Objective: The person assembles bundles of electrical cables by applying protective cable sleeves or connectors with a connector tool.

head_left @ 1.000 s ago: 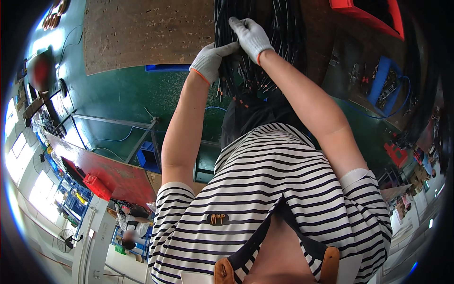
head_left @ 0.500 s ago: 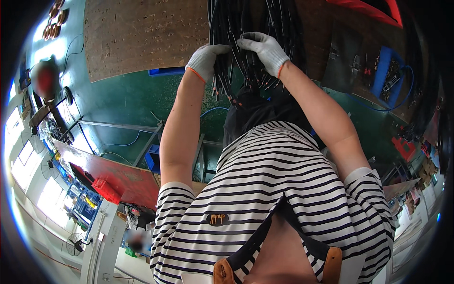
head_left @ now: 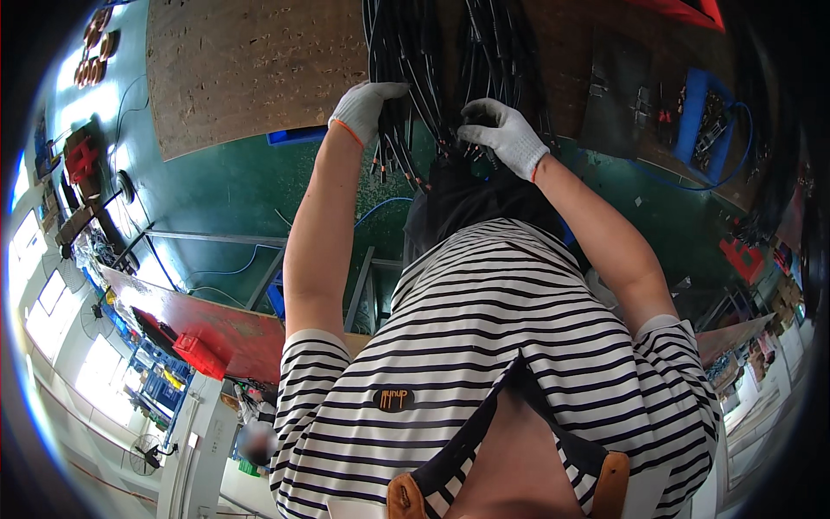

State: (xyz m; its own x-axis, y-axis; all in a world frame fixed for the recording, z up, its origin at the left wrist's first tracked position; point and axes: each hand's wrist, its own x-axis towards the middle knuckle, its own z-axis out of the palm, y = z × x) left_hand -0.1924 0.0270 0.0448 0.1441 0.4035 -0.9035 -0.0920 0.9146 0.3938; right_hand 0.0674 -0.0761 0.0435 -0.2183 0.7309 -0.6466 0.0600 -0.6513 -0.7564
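Black cables [head_left: 402, 52] hang in a thick bundle over the near edge of a brown wooden table, their thin ends showing copper-coloured tips. A second bundle of black cables [head_left: 497, 52] lies just right of it. My left hand [head_left: 363, 110], in a white knit glove with an orange cuff, is closed on the left side of the first bundle; its fingertips are partly hidden among the cables. My right hand [head_left: 506, 138], gloved alike, is by the lower ends of the right bundle. Its thumb and forefinger are curved and apart, with no cable plainly gripped.
The wooden table [head_left: 251, 69] spans the far side. At its right stands a blue bin [head_left: 702, 130] of small metal parts, beside a dark mat [head_left: 618, 86]. A red crate [head_left: 683, 10] sits at the far right. Metal frame bars [head_left: 216, 235] stand at left above the green floor.
My right hand has moved down and slightly right, from the middle of the cables to their lower ends, its fingers parting. My left hand stays at the left bundle.
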